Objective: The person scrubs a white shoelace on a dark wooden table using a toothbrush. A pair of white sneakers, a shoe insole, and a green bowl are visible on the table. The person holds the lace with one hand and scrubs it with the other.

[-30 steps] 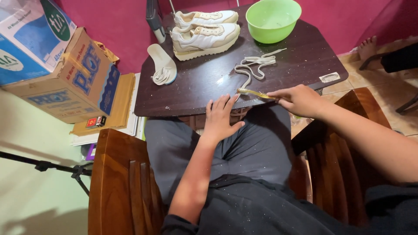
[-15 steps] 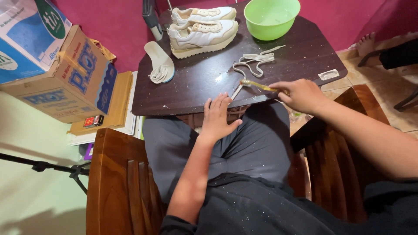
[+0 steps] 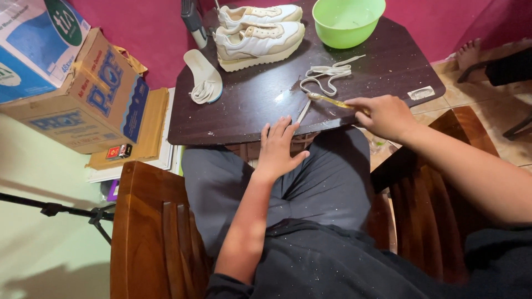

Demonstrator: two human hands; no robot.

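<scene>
Our right hand (image 3: 385, 115) is closed around the handle of a yellow brush (image 3: 328, 100), whose tip rests on the dark wooden table (image 3: 260, 105) just below a loose white shoelace (image 3: 327, 75). Our left hand (image 3: 278, 148) lies flat and open on our lap, fingers spread, its fingertips touching the near table edge; it holds nothing. Farther back stand a pair of cream sneakers (image 3: 259, 34) and a green bowl (image 3: 348, 19), with an insole (image 3: 204, 75) near the left edge. Cardboard boxes (image 3: 83, 91) sit left of the table.
</scene>
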